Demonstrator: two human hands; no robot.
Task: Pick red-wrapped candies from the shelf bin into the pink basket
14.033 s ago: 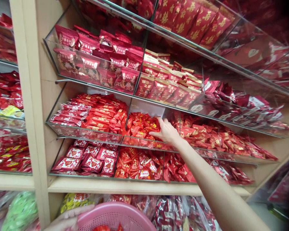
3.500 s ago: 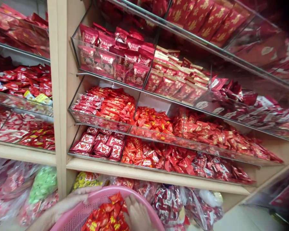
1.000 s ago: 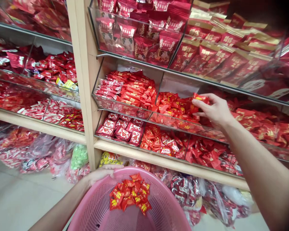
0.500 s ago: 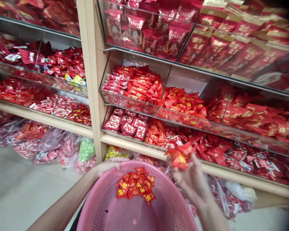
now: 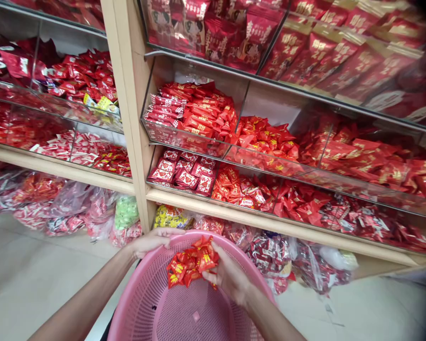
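Observation:
A pink plastic basket (image 5: 147,296) with mesh walls stands low in front of me. My left hand (image 5: 153,241) is closed over its far left rim. Inside the basket, my right hand (image 5: 230,274) has its fingers around several red candy packets (image 5: 206,255) with yellow print. These touch a small pile of matching red packets (image 5: 177,270) against the basket's far wall. Where the held packets end and the pile begins is hard to make out.
Wooden shelves (image 5: 199,201) with clear-fronted bins rise ahead, filled with red-wrapped candies (image 5: 266,142). A wooden post (image 5: 128,94) divides two shelf units. Bags of candy (image 5: 74,206) lie on the tiled floor (image 5: 17,270) under the lowest shelf.
My right hand has moved down and left from beside the shelf into the basket, bringing red candy packets to the pile. The left hand stays on the rim. The view has shifted slightly.

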